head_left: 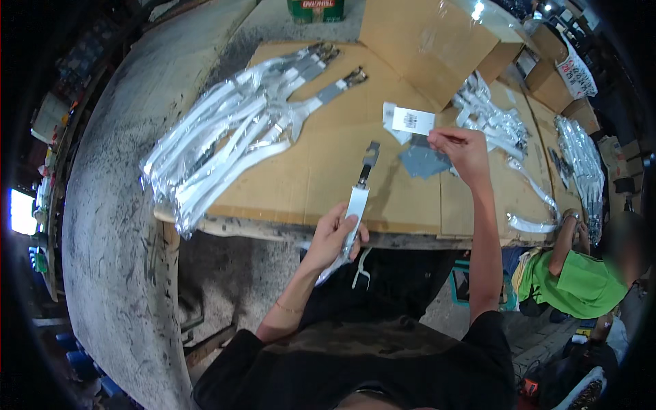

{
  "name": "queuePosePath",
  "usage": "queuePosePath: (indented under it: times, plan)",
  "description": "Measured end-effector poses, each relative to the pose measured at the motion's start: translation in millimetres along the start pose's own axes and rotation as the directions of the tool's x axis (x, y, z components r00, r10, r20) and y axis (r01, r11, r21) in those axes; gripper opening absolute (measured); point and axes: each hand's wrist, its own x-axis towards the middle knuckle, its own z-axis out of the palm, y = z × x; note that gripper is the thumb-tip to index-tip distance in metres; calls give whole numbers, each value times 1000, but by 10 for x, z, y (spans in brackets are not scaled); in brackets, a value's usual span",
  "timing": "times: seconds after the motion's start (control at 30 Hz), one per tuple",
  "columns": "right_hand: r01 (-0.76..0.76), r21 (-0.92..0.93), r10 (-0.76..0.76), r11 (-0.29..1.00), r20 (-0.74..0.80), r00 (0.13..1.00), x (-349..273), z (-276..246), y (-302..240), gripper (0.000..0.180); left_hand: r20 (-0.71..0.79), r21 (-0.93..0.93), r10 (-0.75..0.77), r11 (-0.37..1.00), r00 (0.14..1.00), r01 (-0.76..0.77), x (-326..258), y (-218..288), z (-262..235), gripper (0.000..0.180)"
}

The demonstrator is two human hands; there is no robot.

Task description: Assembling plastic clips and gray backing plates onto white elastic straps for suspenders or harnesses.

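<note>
Black shirt, six o'clock. I see left fingers gripping a strap, right fingers pinching a card at one-thirty.

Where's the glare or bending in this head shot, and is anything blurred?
All in the head view: glare on the wrapped straps; a blown-out white patch far left; the grey table bends toward the rim; the co-worker's head is blurred.
</note>
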Motion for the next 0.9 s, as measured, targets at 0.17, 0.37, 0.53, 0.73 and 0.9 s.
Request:
queuePosePath:
  times: [0.17,0.37,0.53,0.73,0.9]
  plan:
    - [423,-454,-515,784,-95,852,-747,256,-56,10,-26,6,24,1000,999,-24,-40,-55,116,35]
    - [-223,588,160,778,158,974,-1488,597,-16,14,-21,130,76,989,997,-73,-104,-190,403,34]
    - [-198,622,237,758,20,971,-1729,738,44,15,12,143,70,987,997,-71,-171,-327,576,34]
    - [-99,631,235,769,-135,963,-1997,808,-2,13,8,143,103,984,995,-103,-188,-358,638,33]
    - [-96,644,256,759,-160,953,-2088,858,5,12,-5,165,97,982,995,-95,-204,-339,637,33]
